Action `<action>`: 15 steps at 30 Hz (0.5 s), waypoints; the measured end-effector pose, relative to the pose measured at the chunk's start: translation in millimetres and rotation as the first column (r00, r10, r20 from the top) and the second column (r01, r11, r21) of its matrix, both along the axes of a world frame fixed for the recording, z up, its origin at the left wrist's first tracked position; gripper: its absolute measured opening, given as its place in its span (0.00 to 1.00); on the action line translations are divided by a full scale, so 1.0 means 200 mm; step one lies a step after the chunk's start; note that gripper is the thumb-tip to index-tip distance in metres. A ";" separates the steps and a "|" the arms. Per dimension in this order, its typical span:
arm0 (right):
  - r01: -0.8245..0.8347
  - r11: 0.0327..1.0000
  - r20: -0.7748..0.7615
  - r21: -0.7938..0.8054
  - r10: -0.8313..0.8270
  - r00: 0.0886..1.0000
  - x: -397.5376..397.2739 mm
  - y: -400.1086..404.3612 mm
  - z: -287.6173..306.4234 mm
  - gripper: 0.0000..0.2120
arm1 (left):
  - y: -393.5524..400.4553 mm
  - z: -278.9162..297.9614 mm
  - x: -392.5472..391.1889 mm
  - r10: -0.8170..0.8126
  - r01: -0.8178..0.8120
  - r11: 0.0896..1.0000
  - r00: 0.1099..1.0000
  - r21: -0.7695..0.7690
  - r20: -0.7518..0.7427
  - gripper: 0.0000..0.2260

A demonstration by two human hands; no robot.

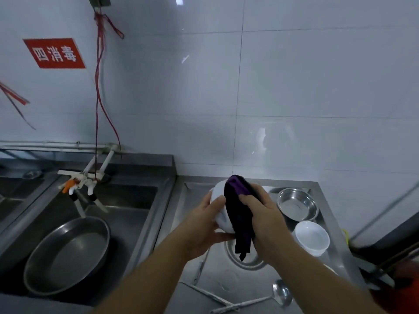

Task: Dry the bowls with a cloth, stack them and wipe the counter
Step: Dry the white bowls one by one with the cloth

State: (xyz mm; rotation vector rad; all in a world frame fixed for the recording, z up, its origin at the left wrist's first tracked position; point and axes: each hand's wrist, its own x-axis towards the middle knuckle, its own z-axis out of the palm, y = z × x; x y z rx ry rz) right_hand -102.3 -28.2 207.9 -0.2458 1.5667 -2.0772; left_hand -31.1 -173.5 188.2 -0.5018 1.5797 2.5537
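The person stands at a stainless steel counter (226, 282) with both bare forearms reaching out over it. The left hand (205, 225) cups a round white bowl (221, 214) from the side, fingers curled over its rim and thumb under its base, holding it tilted up on edge above the counter. The right hand (264, 214) grips a dark purple-and-black cloth (238, 209) and presses it against the bowl, fingers wrapped over the fabric; a loose tail of the cloth hangs down below the hands. Just beneath that tail lies a shallow round steel dish (247, 259) on the counter. To the right, near the wall, sits an upright round stainless steel bowl (297, 203), and just in front of it a second small white bowl (311, 237), also upright. A steel ladle (280, 293) rests at the near edge of the counter. Off to the left, a wide steel basin (68, 254) leans inside the sink (136, 200), below a white tap (84, 180)
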 end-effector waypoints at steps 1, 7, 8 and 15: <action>0.004 1.000 -0.028 -0.019 -0.004 1.000 0.03 -0.02 0.01 0.13 | -0.03 0.00 0.01 0.002 -0.002 1.000 1.000 0.001 0.004 0.41; 0.133 0.977 -0.593 0.168 -0.008 0.805 0.15 -0.13 0.05 0.18 | -0.24 0.03 0.08 -0.009 0.007 0.998 0.999 0.064 0.034 0.33; 0.111 0.956 -0.675 0.271 0.107 0.730 0.15 -0.15 0.05 0.21 | -0.26 0.03 0.09 -0.025 0.022 0.996 0.999 0.084 0.028 0.34; 0.094 0.793 -0.749 0.602 0.520 0.410 0.08 -0.26 0.15 0.34 | -0.32 0.04 0.12 -0.004 0.024 0.969 0.997 0.247 -0.081 0.37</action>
